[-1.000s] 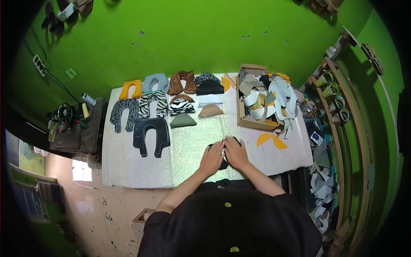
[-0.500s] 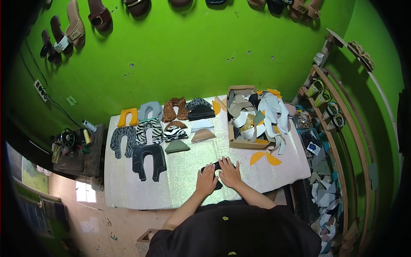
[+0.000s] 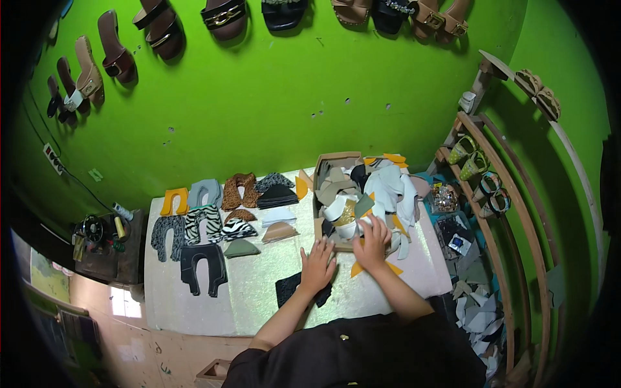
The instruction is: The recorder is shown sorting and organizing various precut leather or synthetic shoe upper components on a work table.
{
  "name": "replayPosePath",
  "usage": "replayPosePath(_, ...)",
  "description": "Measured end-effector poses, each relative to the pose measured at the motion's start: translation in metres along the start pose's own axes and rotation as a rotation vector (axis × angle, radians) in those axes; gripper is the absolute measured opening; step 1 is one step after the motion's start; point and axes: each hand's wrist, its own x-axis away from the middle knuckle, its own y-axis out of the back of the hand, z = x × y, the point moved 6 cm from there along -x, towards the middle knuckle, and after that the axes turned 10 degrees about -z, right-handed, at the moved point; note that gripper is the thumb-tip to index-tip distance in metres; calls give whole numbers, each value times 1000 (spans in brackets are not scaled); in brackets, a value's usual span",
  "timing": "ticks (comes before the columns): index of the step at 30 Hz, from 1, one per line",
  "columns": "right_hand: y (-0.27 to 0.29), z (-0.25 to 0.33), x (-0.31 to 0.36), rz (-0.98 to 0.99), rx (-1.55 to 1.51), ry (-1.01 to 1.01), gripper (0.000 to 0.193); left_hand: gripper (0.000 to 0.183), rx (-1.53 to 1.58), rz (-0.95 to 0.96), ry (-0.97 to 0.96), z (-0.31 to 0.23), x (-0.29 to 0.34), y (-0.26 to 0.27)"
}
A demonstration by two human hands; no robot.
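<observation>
My left hand is over the table just off the front left corner of the cardboard box, fingers apart and nothing in them. Under its wrist and forearm lies a black, dark-patterned cut piece, partly hidden. My right hand reaches across the box's front edge, fingers spread at the leather scraps heaped inside. Beside its wrist, orange scraps lie on the table. Whether the right fingertips touch a scrap, I cannot tell.
Horseshoe-shaped pieces and half-round pieces lie in stacks on the left of the table. A wooden rack with sandals stands right, above a scrap pile. A sewing machine is far left.
Both hands have left the black piece and moved farther out, the right one to the box. The black piece now lies more in the open. The whole view has shifted.
</observation>
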Motion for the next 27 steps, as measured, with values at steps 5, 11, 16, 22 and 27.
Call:
replayPosePath(5,-51,-75,-80,307,-19,-166,31,51,-101,-75,48,8,8,-26)
replayPosePath(11,-145,-152,-114,561,142,-430,82,51,-126,-54,40,0,8,-17)
replayPosePath(16,-158,-156,-117,646,198,-423,67,56,-35,-57,77,0,11,-21)
replayPosePath(22,-148,-165,-107,588,19,-344,26,59,-41,-86,64,4,10,-19)
replayPosePath(27,-101,-166,-126,433,-345,-347,28,59,-42,-82,51,2,9,-17)
